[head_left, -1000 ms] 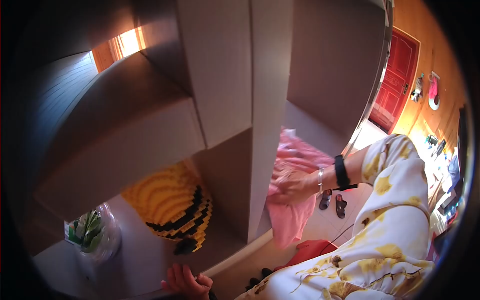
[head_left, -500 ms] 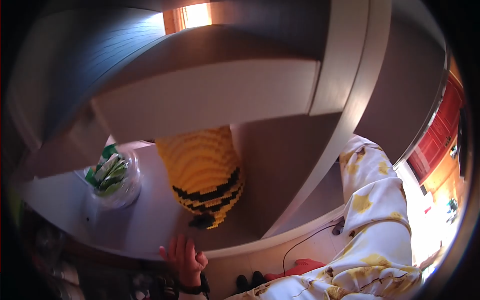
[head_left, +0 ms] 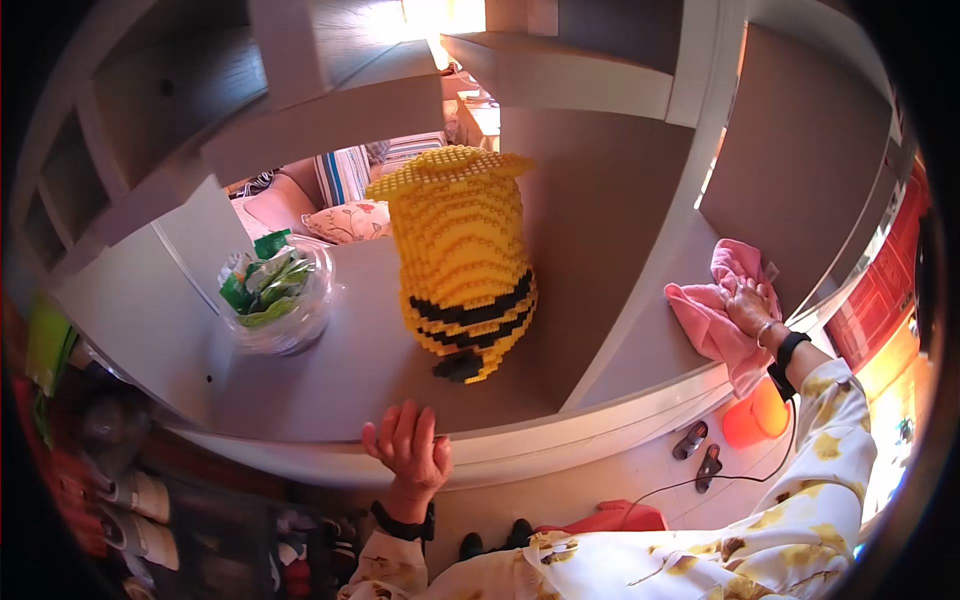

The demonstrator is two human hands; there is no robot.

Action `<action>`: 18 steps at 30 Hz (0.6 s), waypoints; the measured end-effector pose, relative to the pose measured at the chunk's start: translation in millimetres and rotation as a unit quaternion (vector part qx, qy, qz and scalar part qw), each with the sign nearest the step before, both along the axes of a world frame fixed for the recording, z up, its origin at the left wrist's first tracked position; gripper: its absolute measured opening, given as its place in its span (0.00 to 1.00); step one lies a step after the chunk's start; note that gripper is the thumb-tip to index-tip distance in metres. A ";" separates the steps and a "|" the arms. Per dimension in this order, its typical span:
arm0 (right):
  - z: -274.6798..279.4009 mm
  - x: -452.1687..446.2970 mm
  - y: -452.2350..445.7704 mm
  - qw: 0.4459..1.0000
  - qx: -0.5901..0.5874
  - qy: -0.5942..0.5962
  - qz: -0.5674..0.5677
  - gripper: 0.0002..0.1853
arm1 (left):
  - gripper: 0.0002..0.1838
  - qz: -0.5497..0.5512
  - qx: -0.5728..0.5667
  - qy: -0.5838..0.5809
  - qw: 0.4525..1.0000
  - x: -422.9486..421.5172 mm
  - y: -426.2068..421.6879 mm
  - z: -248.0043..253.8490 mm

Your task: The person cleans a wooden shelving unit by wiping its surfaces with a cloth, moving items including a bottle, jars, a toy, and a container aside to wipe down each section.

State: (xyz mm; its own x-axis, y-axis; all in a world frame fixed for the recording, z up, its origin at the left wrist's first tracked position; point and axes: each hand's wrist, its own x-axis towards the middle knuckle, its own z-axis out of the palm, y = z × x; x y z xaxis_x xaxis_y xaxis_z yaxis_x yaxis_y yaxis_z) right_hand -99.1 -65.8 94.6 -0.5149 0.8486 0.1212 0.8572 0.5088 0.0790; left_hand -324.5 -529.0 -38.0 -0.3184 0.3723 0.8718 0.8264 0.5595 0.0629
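My right hand [head_left: 748, 306] presses on a bunched pink cloth [head_left: 703, 318], which lies on the right-hand shelf section beside the upright panel. Its fingers are curled into the fabric. At the front edge of the middle shelf [head_left: 300, 395], my left hand [head_left: 412, 446] rests with its fingers apart and nothing in them. Just beyond it stands a yellow figure built of small bricks [head_left: 465, 245], with black stripes low on its body. To the left of the figure is a clear round bowl [head_left: 290, 325] with green leaves and green packets inside.
Upright panels [head_left: 640, 210] and upper shelf boards surround the compartments. Behind the opening are a couch and cushions [head_left: 345, 222]. An orange bucket [head_left: 756, 416], slippers [head_left: 708, 470] and a dark cable lie below at right. Shoes [head_left: 140, 500] stand at lower left.
My view has shifted, bringing the figure's top into sight. My right hand and the pink cloth now show on the right shelf section. My left hand remains by the shelf edge.
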 end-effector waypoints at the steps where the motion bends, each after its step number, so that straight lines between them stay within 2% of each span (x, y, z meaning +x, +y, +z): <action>1: -5.6 8.0 -11.3 0.999 0.021 0.011 0.027 0.22 | 0.18 -0.004 -0.003 0.005 1.000 5.5 -4.8 12.5; 3: -18.1 26.2 -33.8 0.989 0.088 0.034 0.113 0.22 | 0.15 -0.073 -0.002 -0.095 0.993 14.0 -12.7 40.5; 4: -30.2 32.3 -42.3 0.971 0.177 0.039 0.157 0.21 | 0.15 -0.077 -0.001 -0.092 0.993 14.5 -19.8 55.1; 5: -36.6 38.0 -53.2 0.965 0.134 0.119 0.193 0.16 | 0.15 -0.105 0.000 -0.099 0.989 13.0 -29.3 70.9; 7: -26.5 35.2 -101.9 0.946 0.053 0.195 0.253 0.12 | 0.15 -0.133 0.004 -0.105 0.985 7.5 -42.6 101.3; 8: -15.2 28.1 -133.4 0.908 -0.007 0.264 0.324 0.12 | 0.15 -0.167 0.010 -0.117 0.979 3.5 -46.3 117.3; 10: -6.1 24.3 -181.6 0.843 -0.187 0.357 0.355 0.14 | 0.15 -0.215 0.001 -0.108 0.971 -13.5 -47.9 140.1; 11: -11.7 30.3 -201.1 0.816 -0.306 0.380 0.310 0.15 | 0.15 -0.215 -0.003 -0.106 0.971 -22.1 -46.5 147.1; 13: -14.1 30.4 -233.8 0.792 -0.374 0.365 0.316 0.16 | 0.20 -0.284 0.033 -0.226 0.931 -40.8 -35.0 155.6; 14: -12.2 28.4 -247.6 0.774 -0.394 0.371 0.329 0.17 | 0.20 -0.283 0.031 -0.226 0.932 -49.1 -26.5 158.3; 15: -11.7 26.3 -257.8 0.756 -0.414 0.376 0.341 0.19 | 0.27 -0.285 0.054 -0.282 0.914 -57.9 -16.7 160.0; 16: -16.9 23.5 -260.6 0.761 -0.395 0.350 0.377 0.27 | 0.35 -0.285 0.079 -0.337 0.894 -65.3 -6.8 162.2; 17: -16.0 18.3 -266.1 0.759 -0.397 0.349 0.379 0.27 | 0.35 -0.282 0.079 -0.337 0.895 -71.6 3.1 167.2; 18: -14.8 11.6 -274.7 0.740 -0.419 0.356 0.388 0.33 | 0.43 -0.279 0.077 -0.374 0.881 -77.2 11.9 172.8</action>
